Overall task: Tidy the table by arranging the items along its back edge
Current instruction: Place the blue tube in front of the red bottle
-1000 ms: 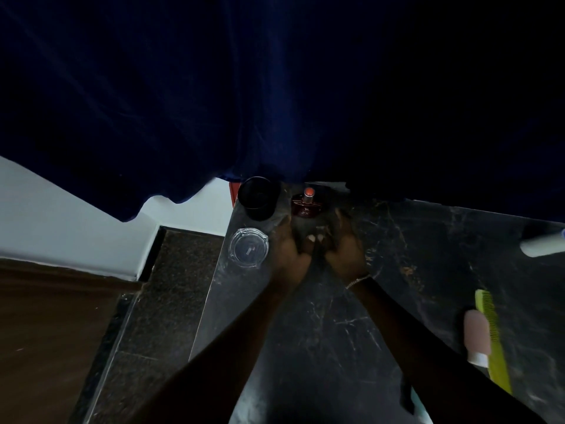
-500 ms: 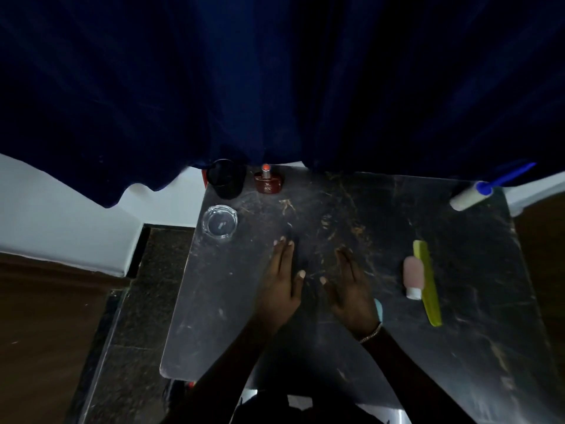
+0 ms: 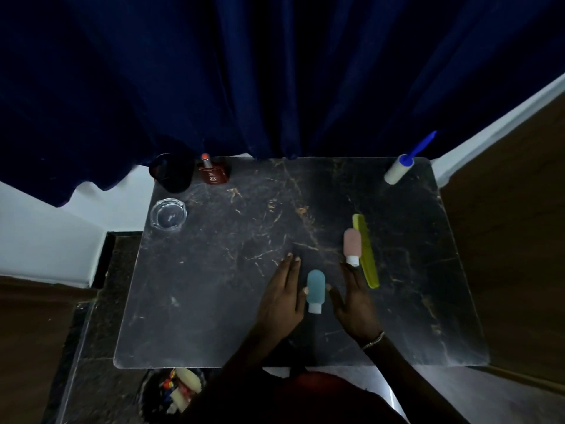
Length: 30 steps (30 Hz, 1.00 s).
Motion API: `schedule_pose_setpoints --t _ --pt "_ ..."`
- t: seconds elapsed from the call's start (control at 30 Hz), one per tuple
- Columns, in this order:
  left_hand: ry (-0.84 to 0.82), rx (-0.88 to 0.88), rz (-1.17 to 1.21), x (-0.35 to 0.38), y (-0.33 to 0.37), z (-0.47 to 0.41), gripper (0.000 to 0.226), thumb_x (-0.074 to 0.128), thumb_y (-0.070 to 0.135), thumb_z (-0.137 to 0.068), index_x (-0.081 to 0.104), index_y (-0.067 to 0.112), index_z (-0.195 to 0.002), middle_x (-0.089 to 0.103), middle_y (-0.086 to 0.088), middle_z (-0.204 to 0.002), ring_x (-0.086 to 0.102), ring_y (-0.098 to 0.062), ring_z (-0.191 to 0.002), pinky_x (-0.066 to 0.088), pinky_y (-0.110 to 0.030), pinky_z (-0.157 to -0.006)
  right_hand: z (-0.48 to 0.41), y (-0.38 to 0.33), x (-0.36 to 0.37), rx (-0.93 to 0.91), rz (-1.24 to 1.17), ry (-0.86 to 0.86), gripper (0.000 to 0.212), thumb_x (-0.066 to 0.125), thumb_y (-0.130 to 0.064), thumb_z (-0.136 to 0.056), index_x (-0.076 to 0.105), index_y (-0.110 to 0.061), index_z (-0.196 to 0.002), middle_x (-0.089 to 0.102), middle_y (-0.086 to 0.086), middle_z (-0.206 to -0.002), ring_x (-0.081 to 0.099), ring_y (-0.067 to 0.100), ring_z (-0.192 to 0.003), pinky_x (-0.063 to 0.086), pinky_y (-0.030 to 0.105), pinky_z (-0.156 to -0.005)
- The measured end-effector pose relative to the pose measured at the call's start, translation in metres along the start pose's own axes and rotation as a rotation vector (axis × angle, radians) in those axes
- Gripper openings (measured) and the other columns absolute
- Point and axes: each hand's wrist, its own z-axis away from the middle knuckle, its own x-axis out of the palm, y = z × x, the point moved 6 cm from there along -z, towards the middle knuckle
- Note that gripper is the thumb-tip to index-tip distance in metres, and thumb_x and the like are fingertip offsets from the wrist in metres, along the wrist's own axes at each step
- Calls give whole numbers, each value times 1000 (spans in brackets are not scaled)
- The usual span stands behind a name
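Note:
A small blue bottle (image 3: 315, 289) with a white cap lies on the dark marble table (image 3: 232, 270), between my two hands. My left hand (image 3: 282, 296) rests flat to its left, thumb touching it. On the bottle's right lies my right hand (image 3: 351, 299), fingers spread, thumb at the bottle. A pink bottle (image 3: 352, 245) and a yellow-green comb (image 3: 365, 249) lie just beyond my right fingertips. At the back left stand a black cup (image 3: 171, 174) and a dark red perfume bottle (image 3: 212, 172). A glass ashtray (image 3: 168, 214) sits in front of the cup.
A white lint roller with a blue handle (image 3: 400, 168) lies at the back right corner. A dark blue curtain (image 3: 275, 71) hangs over the table's back edge. A bin with scraps (image 3: 180, 390) stands on the floor below the front edge.
Both hands drew back from the perfume bottle at the back edge toward the front. They now flank the blue bottle, which had been hidden. The view pulled back.

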Motion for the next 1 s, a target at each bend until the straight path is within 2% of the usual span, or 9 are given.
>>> schedule_pose_setpoints --t 0.1,0.2,0.3,0.33,0.43,0.57,0.7,0.83,1.0 --pt "-74 -131 98 14 7 -2 64 50 40 -102 35 13 -158 37 -9 -163 36 -24 -149 31 -31 -123 2 12 -1 79 -99 -26 46 73 -13 -89 60 2 -130 61 20 -131 61 31 -120 48 30 -103" --pt "-91 -286 224 23 10 -4 53 61 31 -99 51 11 -147 53 -11 -146 56 -28 -131 48 -39 -110 1 23 6 183 -148 -100 16 73 -13 -88 73 -1 -99 73 13 -98 70 27 -90 54 22 -83" --pt "-120 -444 275 31 8 -5 31 63 32 -98 65 15 -124 66 -6 -119 66 -22 -108 54 -31 -90 2 37 21 390 -271 -217 17 75 -11 -86 73 4 -94 74 14 -92 69 21 -82 48 3 -72" --pt "-144 -494 278 34 6 -4 25 63 33 -98 67 16 -116 69 -4 -113 67 -20 -104 54 -30 -86 3 39 27 432 -315 -267 17 73 -8 -87 72 7 -95 74 19 -95 69 25 -84 53 10 -78" --pt "-172 -583 277 41 2 -1 25 66 35 -96 71 14 -108 74 -5 -107 70 -21 -99 55 -31 -85 6 40 40 515 -404 -356 18 66 1 -89 66 18 -94 70 34 -96 68 41 -89 55 55 -87" --pt "-186 -606 287 47 3 -2 25 70 34 -94 73 13 -108 76 -7 -108 71 -21 -100 51 -27 -79 4 35 43 523 -402 -375 12 67 6 -82 66 18 -79 67 24 -72 63 30 -68 55 47 -66" --pt "-207 -626 325 48 3 -3 22 71 33 -93 73 15 -107 77 -6 -108 71 -20 -98 46 -24 -74 0 30 43 487 -353 -371 8 70 7 -76 69 4 -69 69 22 -73 66 32 -70 56 52 -72" --pt "-203 -625 360 42 0 -2 21 73 32 -92 74 16 -106 77 -4 -106 67 -14 -89 43 -21 -71 3 29 46 563 -419 -339 9 70 8 -78 70 14 -84 71 33 -85 68 38 -77 57 57 -78" --pt "-181 -640 417 30 -11 -3 17 75 31 -89 74 18 -100 77 -1 -101 67 -14 -86 48 -23 -76 5 20 52 625 -540 -292 19 68 17 -81 63 20 -99 65 31 -90 61 30 -74 56 48 -70"
